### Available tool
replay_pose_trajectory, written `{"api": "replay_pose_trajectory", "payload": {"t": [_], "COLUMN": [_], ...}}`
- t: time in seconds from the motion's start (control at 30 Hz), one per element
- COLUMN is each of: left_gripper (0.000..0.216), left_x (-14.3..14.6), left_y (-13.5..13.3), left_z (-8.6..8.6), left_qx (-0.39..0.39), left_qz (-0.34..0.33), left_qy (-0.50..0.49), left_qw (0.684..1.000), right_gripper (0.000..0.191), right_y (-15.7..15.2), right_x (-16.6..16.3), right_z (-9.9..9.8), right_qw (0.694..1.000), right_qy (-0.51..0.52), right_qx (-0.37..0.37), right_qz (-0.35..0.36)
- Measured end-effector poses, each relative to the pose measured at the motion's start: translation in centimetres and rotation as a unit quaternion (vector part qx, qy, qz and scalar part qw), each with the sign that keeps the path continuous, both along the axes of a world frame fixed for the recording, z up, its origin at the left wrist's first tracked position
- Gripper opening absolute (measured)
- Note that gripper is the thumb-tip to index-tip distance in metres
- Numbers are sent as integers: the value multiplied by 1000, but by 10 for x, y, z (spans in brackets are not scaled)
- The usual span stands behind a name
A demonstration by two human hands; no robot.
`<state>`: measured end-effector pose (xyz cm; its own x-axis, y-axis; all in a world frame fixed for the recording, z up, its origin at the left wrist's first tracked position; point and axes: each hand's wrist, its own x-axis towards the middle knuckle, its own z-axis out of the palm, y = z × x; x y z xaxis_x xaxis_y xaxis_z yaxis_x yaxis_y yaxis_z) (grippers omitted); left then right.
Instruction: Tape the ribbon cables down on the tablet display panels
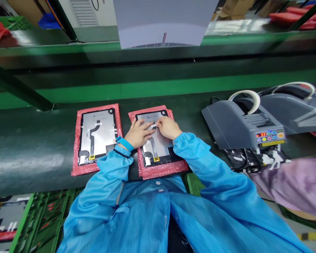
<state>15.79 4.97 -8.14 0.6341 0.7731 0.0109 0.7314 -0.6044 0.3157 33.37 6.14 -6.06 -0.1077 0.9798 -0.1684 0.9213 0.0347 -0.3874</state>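
A tablet screen (162,144), back side up, lies in front of me on red bubble wrap (163,171). My left hand (139,134) rests on its left and upper part, fingers stretched out towards the top end of a dark ribbon cable (152,146). My right hand (169,127) is closed in a pinch at that same end, beside a small white strip (153,125). What the pinch holds is too small to make out. A second tablet screen (105,137), with a similar ribbon cable (92,140), lies to the left on its own red bubble wrap (118,121).
On the right stand a grey machine (231,123) with a red number display and white ring, and another grey machine (287,109). A person's purple sleeve (292,179) reaches in there. Green crates (46,218) sit below the bench edge. A white sheet (163,21) hangs ahead.
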Motion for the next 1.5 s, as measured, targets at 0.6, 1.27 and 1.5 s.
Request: {"api": "replay_pose_trajectory", "payload": {"t": [0.6, 1.27, 1.5], "left_gripper": [34, 46, 41], "left_x": [-1, 17, 15], "left_y": [0, -17, -15], "left_z": [1, 4, -4], "left_qx": [31, 96, 135], "left_qz": [-16, 72, 57], "left_qy": [8, 25, -11], "left_qw": [999, 992, 989], "right_gripper": [46, 45, 42], "right_y": [2, -150, -159], "right_x": [-11, 208, 209], "right_z": [17, -18, -26], "right_qw": [990, 641, 603], "right_qy": [-114, 472, 460], "right_qx": [4, 343, 422], "right_qz": [-82, -499, -497]}}
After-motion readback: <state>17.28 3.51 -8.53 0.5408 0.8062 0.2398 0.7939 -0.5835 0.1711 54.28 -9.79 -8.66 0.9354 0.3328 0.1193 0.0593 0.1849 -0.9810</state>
